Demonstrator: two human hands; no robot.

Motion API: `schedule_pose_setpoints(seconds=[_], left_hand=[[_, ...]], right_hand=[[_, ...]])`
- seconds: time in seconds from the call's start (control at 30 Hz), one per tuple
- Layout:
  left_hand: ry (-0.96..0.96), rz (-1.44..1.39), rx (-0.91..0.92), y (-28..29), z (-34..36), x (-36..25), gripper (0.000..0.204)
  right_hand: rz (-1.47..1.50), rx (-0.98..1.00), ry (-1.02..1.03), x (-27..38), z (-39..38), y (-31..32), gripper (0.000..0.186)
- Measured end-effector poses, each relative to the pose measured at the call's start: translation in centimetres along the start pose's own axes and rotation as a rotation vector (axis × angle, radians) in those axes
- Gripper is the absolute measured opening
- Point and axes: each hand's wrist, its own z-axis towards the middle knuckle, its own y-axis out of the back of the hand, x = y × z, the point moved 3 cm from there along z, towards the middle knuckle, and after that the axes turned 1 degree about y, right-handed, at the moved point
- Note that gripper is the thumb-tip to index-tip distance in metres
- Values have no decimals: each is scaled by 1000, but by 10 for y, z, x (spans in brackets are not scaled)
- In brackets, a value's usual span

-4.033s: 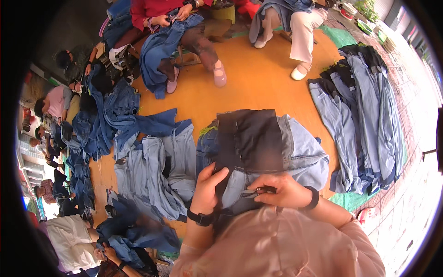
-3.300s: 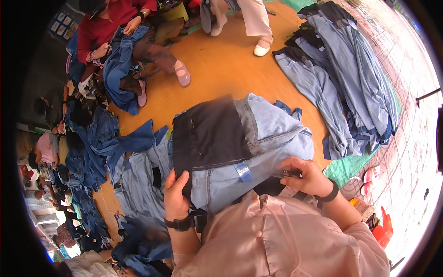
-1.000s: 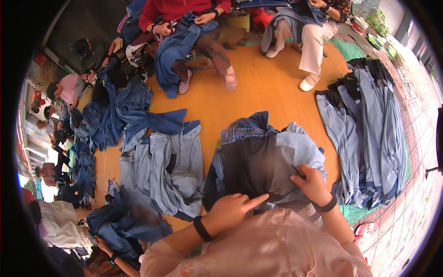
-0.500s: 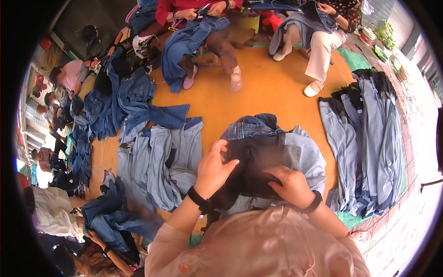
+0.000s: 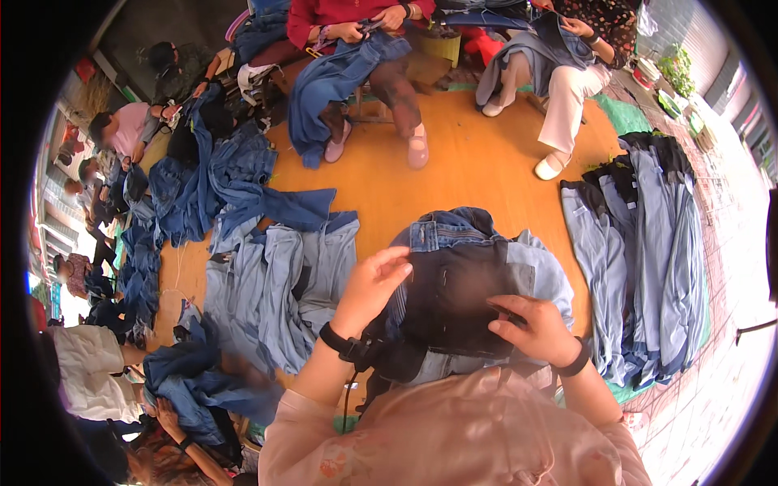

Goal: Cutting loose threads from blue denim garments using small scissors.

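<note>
A folded pair of jeans point(image 5: 454, 283) lies before me, with a black panel, pale inner denim and a blue waistband at the top. My left hand point(image 5: 377, 275) is at the panel's upper left, fingers loosely curved and apart, fingertips near the waistband's left end. My right hand point(image 5: 527, 328) is over the panel's right part, its thumb and fingers closed round a small dark tool that is mostly hidden.
Pale jeans lie left point(image 5: 316, 283) and right point(image 5: 664, 267) on the orange board point(image 5: 429, 178), darker denim point(image 5: 231, 162) farther left. Co-workers sit handling denim ahead point(image 5: 369, 24), at upper right point(image 5: 575, 81) and along the left point(image 5: 121, 130).
My left hand has risen from the jeans' lower edge to the upper left of the panel, its pointing finger now curved. My right hand has shifted slightly down and right since half a second ago.
</note>
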Motion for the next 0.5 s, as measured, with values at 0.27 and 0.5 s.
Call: schedule_pose_setpoints(seconds=[0.27, 0.5], left_hand=[[314, -135, 187, -5, 33, -23, 26], [437, -426, 304, -23, 22, -30, 10]], right_hand=[[24, -112, -54, 31, 39, 1, 33], [198, -283, -45, 22, 53, -31, 33]])
